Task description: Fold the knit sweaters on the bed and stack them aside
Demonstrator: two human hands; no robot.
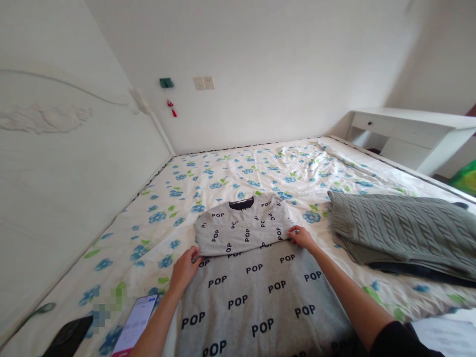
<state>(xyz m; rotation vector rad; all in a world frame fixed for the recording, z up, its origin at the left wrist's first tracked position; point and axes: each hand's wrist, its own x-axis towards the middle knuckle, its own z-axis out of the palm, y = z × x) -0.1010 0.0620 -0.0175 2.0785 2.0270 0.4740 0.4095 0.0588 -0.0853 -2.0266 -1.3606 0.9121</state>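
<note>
A grey T-shirt [241,287] printed with black "POP" lettering lies on the bed, its dark-lined neckline at the far end. A fold crosses it, the upper part showing smaller print above the lower body. At the fold's left corner, my left hand [187,265] pinches the fabric between thumb and fingers. My right hand [302,236] grips the right end of the same fold, fingertips closed on the cloth. The shirt's near end runs out of the bottom of the view.
A folded grey-green cable-knit sweater [401,228] lies to the right on the flowered bed sheet [223,171]. A lit phone [136,322] and a black object [70,337] rest at lower left. Beyond the bed stands a white desk [401,131]; the headboard [55,173] rises on the left.
</note>
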